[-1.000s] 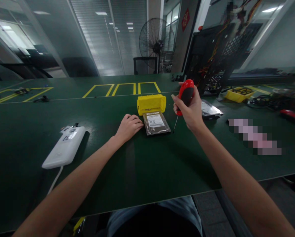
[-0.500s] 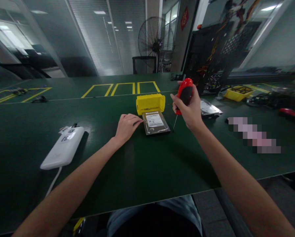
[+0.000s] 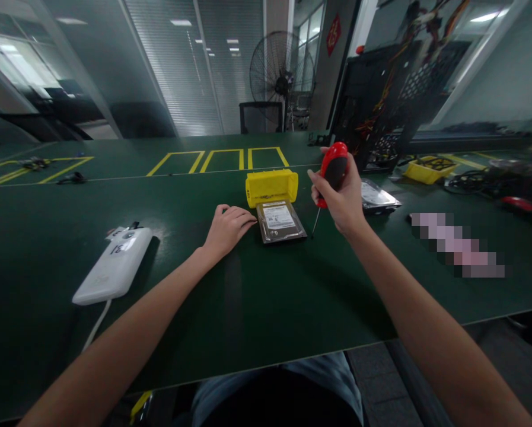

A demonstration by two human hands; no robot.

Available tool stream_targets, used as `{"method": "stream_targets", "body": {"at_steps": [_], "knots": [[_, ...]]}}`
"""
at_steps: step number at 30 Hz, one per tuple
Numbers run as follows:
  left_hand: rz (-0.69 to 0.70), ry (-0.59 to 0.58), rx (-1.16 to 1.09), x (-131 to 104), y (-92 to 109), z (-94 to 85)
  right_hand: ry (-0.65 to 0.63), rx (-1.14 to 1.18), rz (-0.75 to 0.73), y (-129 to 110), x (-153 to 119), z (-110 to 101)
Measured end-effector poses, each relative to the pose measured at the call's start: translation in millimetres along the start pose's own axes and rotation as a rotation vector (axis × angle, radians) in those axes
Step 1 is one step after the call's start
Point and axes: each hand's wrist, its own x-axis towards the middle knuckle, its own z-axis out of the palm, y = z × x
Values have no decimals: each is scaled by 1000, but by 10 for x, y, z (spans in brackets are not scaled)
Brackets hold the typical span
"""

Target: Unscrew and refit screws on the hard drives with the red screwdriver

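Observation:
A hard drive with a white label lies flat on the green table, its far edge against a yellow bin tipped on its side. My left hand rests at the drive's left side, fingers stretched toward its edge; whether the tips touch it I cannot tell. To the right of the drive, my right hand is closed around the red and black handle of a screwdriver. Its thin shaft slants down, with the tip close to the tabletop beside the drive's near right corner.
A second hard drive lies behind my right wrist. Further right are a yellow bin, cables and a blurred-out patch. An open computer case stands at the back right. On the left lies a white corded device.
My left hand has shifted very slightly left, and its fingers look a little flatter. The screwdriver and the hard drive look almost unchanged.

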Motion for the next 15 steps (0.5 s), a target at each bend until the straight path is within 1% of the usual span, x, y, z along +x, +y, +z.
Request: {"method": "stream_targets", "body": {"at_steps": [4, 8, 12, 15], "knots": [[53, -92, -65, -37, -107, -10, -3, 18, 2, 2, 2, -1], [100, -101, -70, -40, -142, -2, 4, 24, -9, 14, 2, -5], [127, -109, -29, -16, -112, 31, -4, 24, -12, 26, 2, -4], [128, -94, -4, -1, -95, 58, -5, 4, 2, 22, 2, -1]]}}
